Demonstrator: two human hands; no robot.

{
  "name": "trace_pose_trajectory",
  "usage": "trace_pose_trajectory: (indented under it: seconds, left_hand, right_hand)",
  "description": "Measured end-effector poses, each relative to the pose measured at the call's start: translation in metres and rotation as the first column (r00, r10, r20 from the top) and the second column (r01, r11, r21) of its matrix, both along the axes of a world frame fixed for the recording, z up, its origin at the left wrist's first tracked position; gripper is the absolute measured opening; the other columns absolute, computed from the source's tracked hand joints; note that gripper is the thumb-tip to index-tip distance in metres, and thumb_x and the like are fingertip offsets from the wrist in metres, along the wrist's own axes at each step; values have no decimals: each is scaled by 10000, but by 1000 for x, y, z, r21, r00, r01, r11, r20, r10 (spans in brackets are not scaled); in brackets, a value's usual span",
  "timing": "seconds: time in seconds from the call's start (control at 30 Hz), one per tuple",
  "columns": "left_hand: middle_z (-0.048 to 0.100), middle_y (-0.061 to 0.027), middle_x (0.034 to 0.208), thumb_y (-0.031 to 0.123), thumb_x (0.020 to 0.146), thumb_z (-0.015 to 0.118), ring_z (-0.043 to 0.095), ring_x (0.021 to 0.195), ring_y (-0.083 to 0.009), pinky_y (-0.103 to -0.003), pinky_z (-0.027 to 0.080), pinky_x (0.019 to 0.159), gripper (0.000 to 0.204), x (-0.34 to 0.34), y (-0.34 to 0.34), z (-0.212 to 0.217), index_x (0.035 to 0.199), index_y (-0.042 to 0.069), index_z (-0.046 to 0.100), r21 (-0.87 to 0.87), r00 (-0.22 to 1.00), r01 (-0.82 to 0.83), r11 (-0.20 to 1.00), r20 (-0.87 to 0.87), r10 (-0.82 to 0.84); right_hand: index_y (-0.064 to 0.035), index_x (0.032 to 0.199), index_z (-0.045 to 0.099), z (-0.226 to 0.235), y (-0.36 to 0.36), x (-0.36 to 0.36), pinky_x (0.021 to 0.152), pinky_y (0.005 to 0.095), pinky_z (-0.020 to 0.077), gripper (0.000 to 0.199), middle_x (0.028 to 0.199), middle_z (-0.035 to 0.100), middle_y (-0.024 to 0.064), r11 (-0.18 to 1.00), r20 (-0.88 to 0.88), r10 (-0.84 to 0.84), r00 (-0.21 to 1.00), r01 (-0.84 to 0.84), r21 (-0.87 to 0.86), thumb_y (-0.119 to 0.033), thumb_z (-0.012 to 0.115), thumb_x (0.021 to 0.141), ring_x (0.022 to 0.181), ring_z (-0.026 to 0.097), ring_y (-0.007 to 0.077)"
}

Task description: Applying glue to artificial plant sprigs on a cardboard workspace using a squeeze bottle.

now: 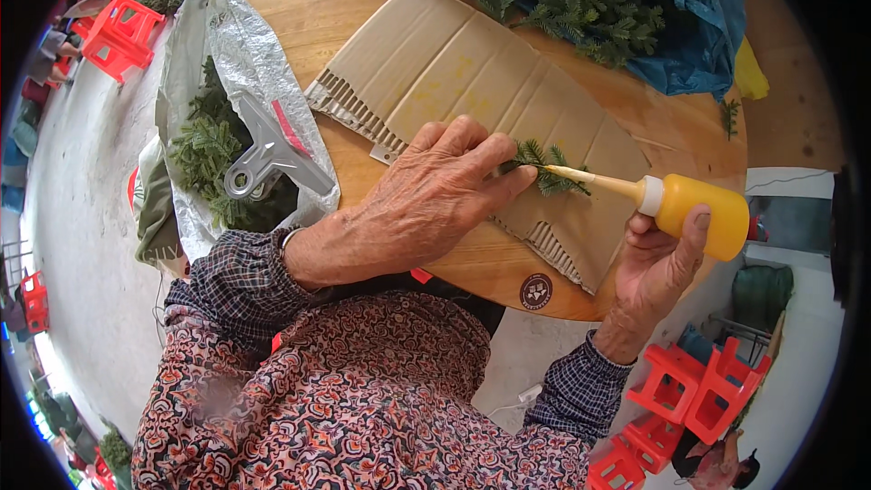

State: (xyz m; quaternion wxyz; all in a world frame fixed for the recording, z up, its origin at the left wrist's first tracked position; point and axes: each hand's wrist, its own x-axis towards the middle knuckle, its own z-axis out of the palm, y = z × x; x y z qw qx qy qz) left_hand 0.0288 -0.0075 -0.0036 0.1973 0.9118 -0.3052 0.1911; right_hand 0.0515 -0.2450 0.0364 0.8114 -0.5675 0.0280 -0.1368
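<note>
My left hand (435, 186) pinches a small green fir sprig (555, 168) between thumb and fingers, above a sheet of corrugated cardboard (435, 54). In my right hand (667, 259) lies a yellow squeeze bottle (703, 215) with a white collar and a long tapered nozzle. It is tilted on its side, and the nozzle tip reaches the sprig close to my left fingertips. Faint yellow smears mark the cardboard. Its edges are torn and show the ribbed inside. My left fingers cover one end of the sprig.
A blue bag (694, 63) holding green branches (572, 9) lies at the table's far right. At left, a large silver clip (277, 150) grips a whitish sack (245, 36) with more greenery. Red stools stand around, including one (118, 36) at far left; people sit farther off.
</note>
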Motion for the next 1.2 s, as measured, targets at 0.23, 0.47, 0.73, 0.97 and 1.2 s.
trace_pose_trajectory:
  seconds: [0.23, 0.47, 0.73, 0.97, 1.2]
  left_hand:
    - [427, -58, 1044, 182, 807, 554, 414, 911, -211, -329, 346, 789, 348, -1, 1, 0, 1147, 112, 557, -8, 1000, 7, 1000, -16, -7]
    - [427, -59, 1051, 175, 812, 549, 413, 917, -212, -329, 350, 804, 342, -1, -1, 3, 1147, 110, 555, 6, 1000, -1, 1000, -28, 1]
    - [427, -60, 1055, 167, 816, 545, 413, 928, -214, -329, 352, 815, 333, -1, 0, 5, 1143, 109, 553, 11, 999, -2, 1000, -39, 2]
    - [427, -62, 1058, 165, 814, 547, 412, 932, -213, -329, 351, 825, 330, -1, 1, 6, 1139, 106, 553, 3, 997, 16, 1000, -71, -16]
    - [428, -64, 1055, 167, 813, 549, 413, 930, -213, -330, 348, 828, 323, -1, 0, 3, 1129, 105, 561, -11, 999, 8, 1000, -50, -9]
  right_hand:
    - [-75, 1045, 569, 1, 1, 1, 483, 182, 449, 308, 792, 651, 51, 999, -5, -42, 999, 42, -34, -300, 670, 862, 523, 576, 129]
    - [-87, 1016, 570, 0, -1, 5, 439, 190, 441, 291, 709, 640, 36, 997, -25, -80, 997, 80, 10, -296, 681, 846, 472, 579, 139]
    - [-82, 1005, 581, -2, -11, 6, 446, 186, 441, 284, 727, 644, 39, 995, -45, -91, 995, 93, 22, -296, 681, 847, 475, 570, 134]
    - [-57, 1023, 577, -8, -20, 6, 445, 170, 426, 326, 763, 652, 59, 993, -38, -110, 993, 111, 41, -325, 667, 861, 492, 562, 124]
    - [-49, 1035, 571, -1, -20, 4, 453, 170, 431, 340, 786, 653, 64, 993, -11, -87, 996, 87, 78, -325, 668, 861, 504, 562, 125]
